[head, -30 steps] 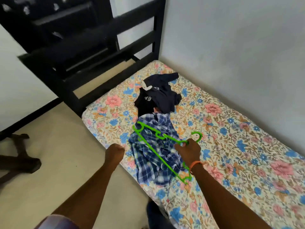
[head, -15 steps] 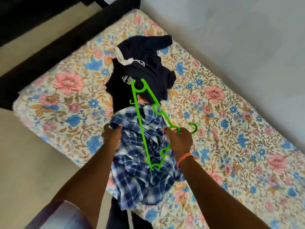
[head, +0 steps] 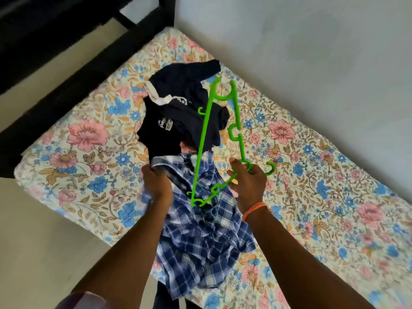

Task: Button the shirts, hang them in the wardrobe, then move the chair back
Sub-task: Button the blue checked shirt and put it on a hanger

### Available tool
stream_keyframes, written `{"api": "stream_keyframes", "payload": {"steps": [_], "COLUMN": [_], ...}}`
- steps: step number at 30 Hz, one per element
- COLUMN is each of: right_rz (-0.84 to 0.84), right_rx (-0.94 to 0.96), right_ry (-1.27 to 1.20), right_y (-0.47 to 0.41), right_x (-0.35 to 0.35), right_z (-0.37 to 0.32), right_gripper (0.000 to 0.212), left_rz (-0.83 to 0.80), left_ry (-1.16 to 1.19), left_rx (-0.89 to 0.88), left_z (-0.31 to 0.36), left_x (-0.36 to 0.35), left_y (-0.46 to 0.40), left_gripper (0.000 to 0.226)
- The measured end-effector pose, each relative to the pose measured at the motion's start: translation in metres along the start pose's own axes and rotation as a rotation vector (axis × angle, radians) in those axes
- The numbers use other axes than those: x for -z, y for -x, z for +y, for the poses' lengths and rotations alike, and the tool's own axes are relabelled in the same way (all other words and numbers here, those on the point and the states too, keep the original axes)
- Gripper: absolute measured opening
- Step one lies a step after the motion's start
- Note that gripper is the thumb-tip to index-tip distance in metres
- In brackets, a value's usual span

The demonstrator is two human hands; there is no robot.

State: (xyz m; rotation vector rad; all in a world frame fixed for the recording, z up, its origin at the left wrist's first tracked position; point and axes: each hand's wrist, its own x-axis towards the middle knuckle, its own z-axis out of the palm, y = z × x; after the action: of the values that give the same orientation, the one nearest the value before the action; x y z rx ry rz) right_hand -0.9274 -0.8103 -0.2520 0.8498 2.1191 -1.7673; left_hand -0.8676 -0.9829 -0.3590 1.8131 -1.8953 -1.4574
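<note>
- A floral-sheeted mattress (head: 312, 197) fills the frame, set against a grey wall (head: 312, 52), with a black bed frame (head: 55, 103) at its far end.
- A blue plaid shirt (head: 200, 246) lies crumpled at the mattress's near edge; a dark navy shirt (head: 178, 121) is bunched just beyond it, the two touching.
- A green plastic hanger (head: 201, 148) is held above both shirts.
- The right hand (head: 249, 186) grips the hanger near its hook, fingers curled around it.
- The left hand (head: 157, 185) clutches the plaid shirt's upper edge.
</note>
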Motion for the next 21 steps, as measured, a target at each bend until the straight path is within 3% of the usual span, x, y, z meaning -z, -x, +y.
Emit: {"api": "stream_keyframes", "payload": {"steps": [3, 6, 9, 13, 17, 21], "right_rz": [-0.033, -0.037, -0.053, -0.074, -0.071, -0.007], "right_rx": [0.019, 0.058, 0.113, 0.226, 0.362, 0.553], "right_ry": [-0.183, -0.325, -0.436, -0.526, -0.495, -0.318], "right_y": [0.024, 0.047, 0.073, 0.111, 0.141, 0.161], "right_x": [0.006, 0.018, 0.036, 0.062, 0.085, 0.114], "right_z": [-0.047, -0.102, -0.152, -0.209, -0.245, -0.266], "right_gripper": [0.03, 0.026, 0.024, 0.017, 0.024, 0.037], "left_rz": [-0.15, -0.345, -0.47, -0.45, -0.544, -0.628], "left_ry": [-0.068, -0.34, -0.458, -0.448, -0.232, -0.206], "left_rx": [-0.277, -0.658, -0.889, -1.015, -0.98, -0.93], "left_z": [0.056, 0.122, 0.195, 0.282, 0.358, 0.42], "left_x": [0.026, 0.061, 0.101, 0.151, 0.192, 0.231], "left_y": [0.029, 0.057, 0.099, 0.16, 0.227, 0.287], "left_gripper": [0.024, 0.023, 0.023, 0.021, 0.022, 0.023]}}
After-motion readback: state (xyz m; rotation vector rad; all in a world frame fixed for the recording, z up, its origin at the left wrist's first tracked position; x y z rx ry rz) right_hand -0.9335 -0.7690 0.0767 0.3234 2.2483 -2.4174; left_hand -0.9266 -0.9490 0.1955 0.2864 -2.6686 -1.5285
